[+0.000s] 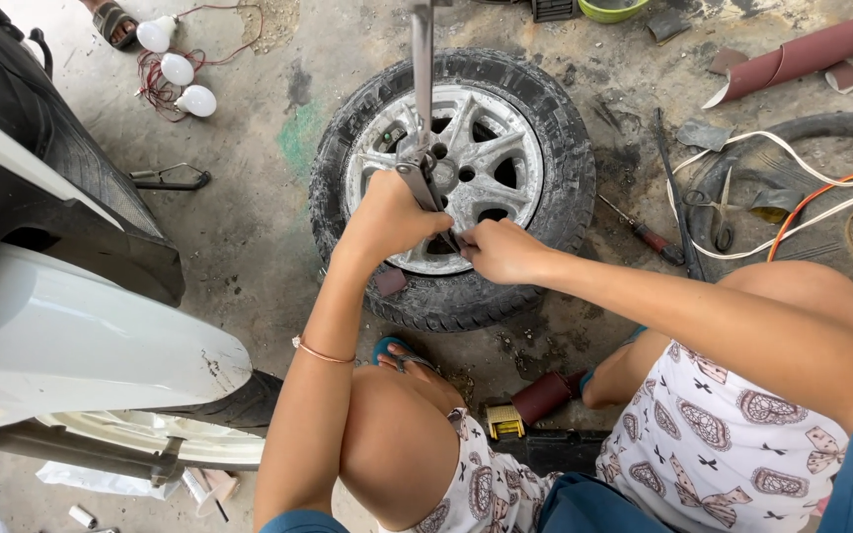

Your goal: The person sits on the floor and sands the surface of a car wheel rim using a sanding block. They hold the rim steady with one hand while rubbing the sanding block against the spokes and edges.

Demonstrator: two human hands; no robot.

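Screwdriver (644,233), bulbs (178,69), perhaps pliers (721,212) around wheel (452,188)

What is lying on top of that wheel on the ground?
On the wheel rests a long metal bar tool, gripped by the left hand. The right hand presses on the rim beside it. Whatever sits under both hands is covered.

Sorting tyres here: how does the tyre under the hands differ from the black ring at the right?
The tyre is mounted on a silver wheel and has chunky tread; the black ring is thin, smooth and has no wheel. Cables cross the ring; both hands work over the tyre. Both lie flat on the floor.
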